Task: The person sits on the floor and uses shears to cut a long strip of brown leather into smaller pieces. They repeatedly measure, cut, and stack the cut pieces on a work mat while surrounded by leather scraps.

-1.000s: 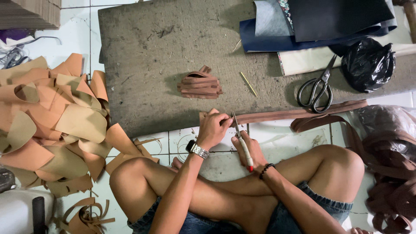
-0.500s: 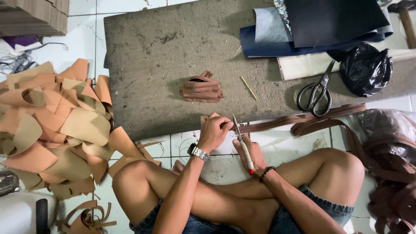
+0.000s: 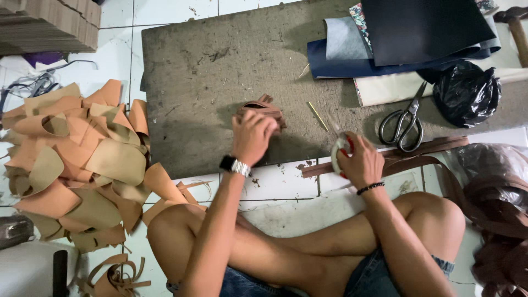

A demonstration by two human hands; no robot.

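Observation:
My left hand (image 3: pixel 253 136), with a watch on the wrist, reaches onto the grey work board (image 3: pixel 209 66). Its fingers are closed on a short brown strap piece at the near edge of a small stack of such pieces (image 3: pixel 266 108). My right hand (image 3: pixel 360 160) grips a cutting knife (image 3: pixel 339 147) with a red-and-white handle, blade pointing away from me. It hovers over a long brown strap (image 3: pixel 429 148) that lies along the board's front edge. I sit cross-legged on the tiled floor.
Scissors (image 3: pixel 404 127), a black plastic bag (image 3: pixel 467 93), a thin yellow stick (image 3: pixel 317 115) and dark blue sheets (image 3: pixel 396 38) lie on the board. A heap of tan leather cut-outs (image 3: pixel 77 165) is at left, bagged brown straps (image 3: pixel 495 190) at right, a hammer (image 3: pixel 518 27) at top right.
My left hand left the strap end at the knife and moved forward to the stack of short pieces. My right hand lifted the knife slightly and shifted right.

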